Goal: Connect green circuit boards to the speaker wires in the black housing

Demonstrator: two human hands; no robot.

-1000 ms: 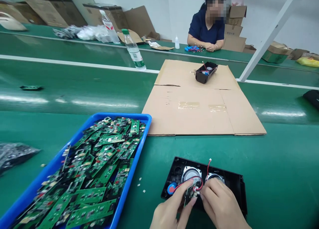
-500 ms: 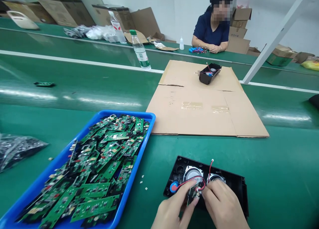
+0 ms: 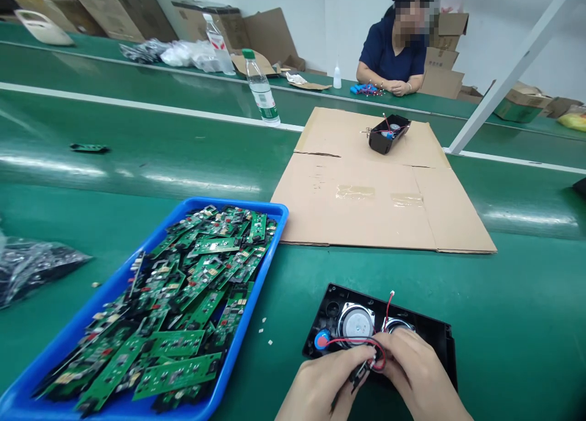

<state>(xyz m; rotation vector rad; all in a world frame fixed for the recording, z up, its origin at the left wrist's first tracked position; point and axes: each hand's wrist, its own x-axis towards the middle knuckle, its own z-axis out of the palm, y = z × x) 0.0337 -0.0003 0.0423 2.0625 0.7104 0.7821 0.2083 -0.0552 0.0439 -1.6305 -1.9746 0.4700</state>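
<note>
Fingers of my left hand (image 3: 330, 378) are pinched on a small circuit board (image 3: 359, 374), which is partly hidden by them. My right hand (image 3: 414, 366) is closed beside it, fingertips on the red and black wires (image 3: 352, 341) where they meet the board. Those wires run to a round blue part (image 3: 321, 340) at the left end of a black housing (image 3: 434, 335). Both hands are over this housing. It holds a round speaker (image 3: 358, 323) and a second one (image 3: 397, 325), partly covered by my right hand. A short red wire (image 3: 389, 305) stands up between them.
A blue tray (image 3: 249, 323) heaped with green circuit boards lies at the left. Beyond the housing is flat cardboard (image 3: 366, 219) bearing another black housing (image 3: 388, 135). A bottle (image 3: 262, 91) stands behind; a person (image 3: 394, 52) sits across the bench.
The board has tilted between my hands and shows less of its face. My right fingertips have moved in closer to my left ones, onto the wires. The view has shifted slightly.
</note>
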